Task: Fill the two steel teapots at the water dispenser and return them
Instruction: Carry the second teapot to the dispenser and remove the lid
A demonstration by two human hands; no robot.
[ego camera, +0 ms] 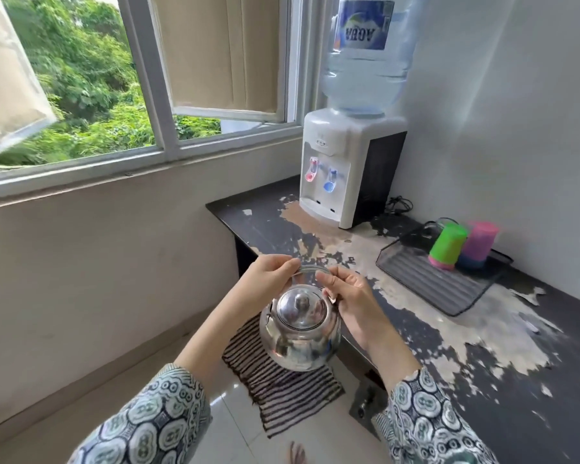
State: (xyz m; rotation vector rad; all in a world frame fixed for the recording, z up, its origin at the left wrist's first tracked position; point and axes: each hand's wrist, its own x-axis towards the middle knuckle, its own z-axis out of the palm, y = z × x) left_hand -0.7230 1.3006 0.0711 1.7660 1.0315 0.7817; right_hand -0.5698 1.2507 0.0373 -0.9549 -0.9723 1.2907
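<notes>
A round steel teapot (300, 333) with its lid on hangs in the air in front of me, over the floor beside the counter. My left hand (271, 279) and my right hand (350, 294) both grip its thin wire handle from either side. The white water dispenser (339, 165) stands at the far end of the counter, with a red tap (311, 169) on the left and a blue tap (330, 180) on the right, and a large water bottle (365, 55) on top. Only one teapot is in view.
The dark counter (482, 346) with peeling surface runs along the right wall. A black drainer tray (432, 279) holds upturned green and pink plastic cups (462, 244). A striped mat (282, 386) lies on the tiled floor. Open window panes are on the left.
</notes>
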